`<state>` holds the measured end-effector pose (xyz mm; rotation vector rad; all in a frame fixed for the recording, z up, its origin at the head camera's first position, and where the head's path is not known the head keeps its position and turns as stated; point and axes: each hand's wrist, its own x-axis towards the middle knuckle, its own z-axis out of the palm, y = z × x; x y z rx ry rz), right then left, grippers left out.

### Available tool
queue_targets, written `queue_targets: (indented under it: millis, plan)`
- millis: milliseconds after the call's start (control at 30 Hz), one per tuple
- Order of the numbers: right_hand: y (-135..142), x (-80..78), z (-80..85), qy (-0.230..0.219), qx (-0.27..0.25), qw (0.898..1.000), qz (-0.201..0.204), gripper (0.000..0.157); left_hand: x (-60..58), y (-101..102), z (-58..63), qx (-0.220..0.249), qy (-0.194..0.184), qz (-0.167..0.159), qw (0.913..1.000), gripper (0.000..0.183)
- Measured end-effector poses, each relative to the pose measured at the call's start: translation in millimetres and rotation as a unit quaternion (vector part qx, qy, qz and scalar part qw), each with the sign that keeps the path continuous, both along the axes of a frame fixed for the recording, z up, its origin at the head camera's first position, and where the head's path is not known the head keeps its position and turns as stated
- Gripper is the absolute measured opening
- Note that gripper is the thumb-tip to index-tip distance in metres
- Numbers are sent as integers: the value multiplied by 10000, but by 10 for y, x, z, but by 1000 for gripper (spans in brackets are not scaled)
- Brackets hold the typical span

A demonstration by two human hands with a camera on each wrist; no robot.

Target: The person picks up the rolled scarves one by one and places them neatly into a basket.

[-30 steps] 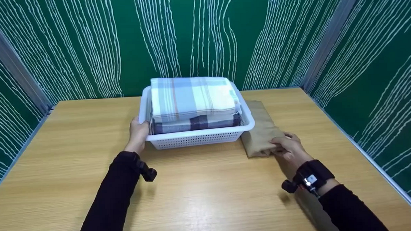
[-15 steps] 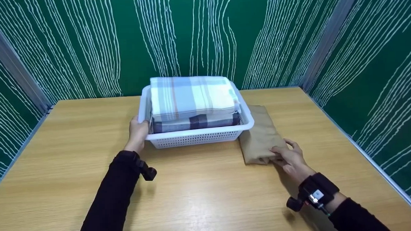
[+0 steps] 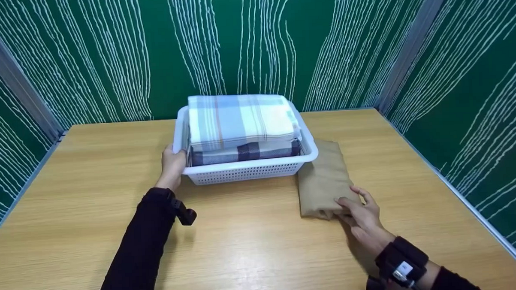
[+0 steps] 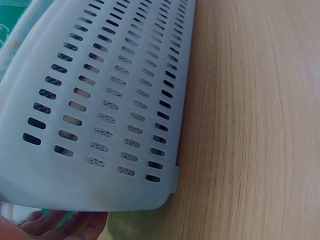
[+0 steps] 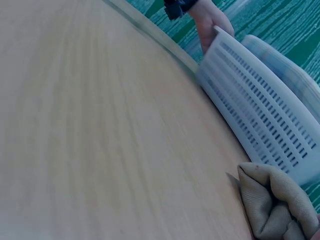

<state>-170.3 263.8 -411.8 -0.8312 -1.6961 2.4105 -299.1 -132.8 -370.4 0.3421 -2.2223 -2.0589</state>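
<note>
My left hand (image 3: pixel 172 167) grips the left rim of a white plastic basket (image 3: pixel 246 174) with slotted walls. Inside lie a folded pale blue and white plaid cloth (image 3: pixel 240 120) and, beneath it, a folded dark-checked cloth (image 3: pixel 247 152). In the left wrist view, fingers (image 4: pixel 65 225) show past the basket's end. Right of the basket, a folded tan cloth (image 3: pixel 323 183) lies on the table, its far left part behind the basket's corner. My right hand (image 3: pixel 366 220) pinches its near right corner. The right wrist view shows the tan cloth's rolled folds (image 5: pixel 275 200) close up.
The wooden table (image 3: pixel 244 240) extends around the basket. A green wall (image 3: pixel 160 58) with white streaks stands right behind its far edge, and similar panels (image 3: pixel 488 111) flank both sides. Metal posts (image 3: pixel 413 49) mark the corners.
My right hand has drawn the tan cloth toward me, so more of it shows beside the basket. The basket and my left hand stay in place.
</note>
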Motion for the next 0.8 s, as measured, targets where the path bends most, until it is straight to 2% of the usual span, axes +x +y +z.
queue_targets:
  millis: [100, 333, 533, 800]
  plan:
    - [-70, 80, -16, 66, -33, 9999, -75, 53, -3, 6, -7, 3, 82, 29, 10000, 40]
    - [-250, 271, -37, 118, -80, 9999, -35, 42, -3, 2, 9, -21, -44, -22, 10000, 41]
    - [-438, 399, -58, 280, -410, 9987, -93, 30, -3, 2, 22, -99, -118, -10, 9999, 43]
    - [-797, 523, -94, 566, -722, 9957, -154, 29, -7, -7, 6, -59, -111, -27, 9999, 43]
